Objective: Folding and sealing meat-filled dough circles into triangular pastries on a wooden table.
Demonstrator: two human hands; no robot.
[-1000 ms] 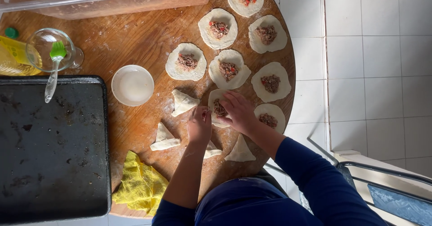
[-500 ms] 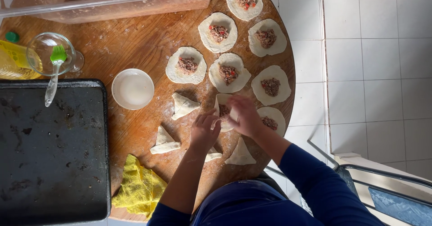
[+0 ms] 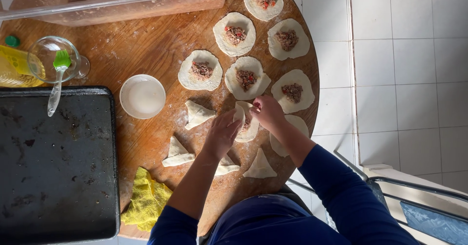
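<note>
Now lifting dough circle (image 3: 245, 123) edges higher than before, left hand (image 3: 222, 134) and right hand (image 3: 267, 112) both pinching, maybe touching meat.

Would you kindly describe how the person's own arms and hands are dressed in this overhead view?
Both arms wear dark blue long sleeves, matching the blue garment on the body. The left sleeve is pushed up near the elbow, leaving the forearm bare; the right sleeve ends partway along the forearm. The left hand and right hand are bare: no gloves, and no rings, watch or bracelets that I can make out.
</note>
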